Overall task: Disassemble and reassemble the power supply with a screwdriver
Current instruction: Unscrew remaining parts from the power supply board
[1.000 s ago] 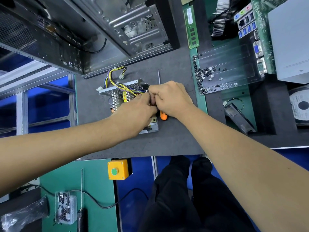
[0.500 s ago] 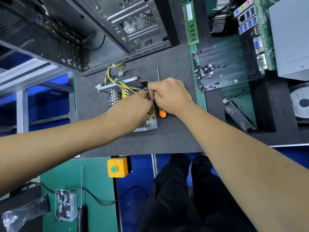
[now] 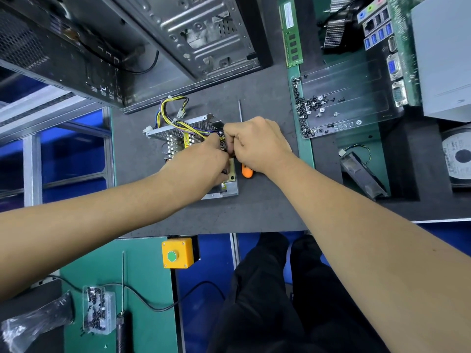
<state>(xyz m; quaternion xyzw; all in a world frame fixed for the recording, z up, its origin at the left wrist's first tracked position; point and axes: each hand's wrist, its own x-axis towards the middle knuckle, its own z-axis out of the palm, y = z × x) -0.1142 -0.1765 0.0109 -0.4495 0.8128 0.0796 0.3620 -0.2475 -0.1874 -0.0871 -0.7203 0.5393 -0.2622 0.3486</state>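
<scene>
The opened power supply lies near the middle of the grey mat, just in front of the empty computer case that stands along the mat's far edge. Its metal shell is off on my side, so the parts inside show, and a bundle of yellow and black wires loops out of its far end toward the case.

My left hand rests over the near right part of the unit, fingers curled down into it; what they grip is hidden under the hand. My right hand meets it knuckle to knuckle, fingers curled tight and pinching something small at the unit's right edge, where the wires run in. I cannot tell what that is.

The screwdriver lies on the mat just beside the unit's right side, under my right hand: its orange handle pokes out by my wrist and its thin shaft points to the far edge.

Near the mat's right edge, a clear tray holds loose screws.
</scene>
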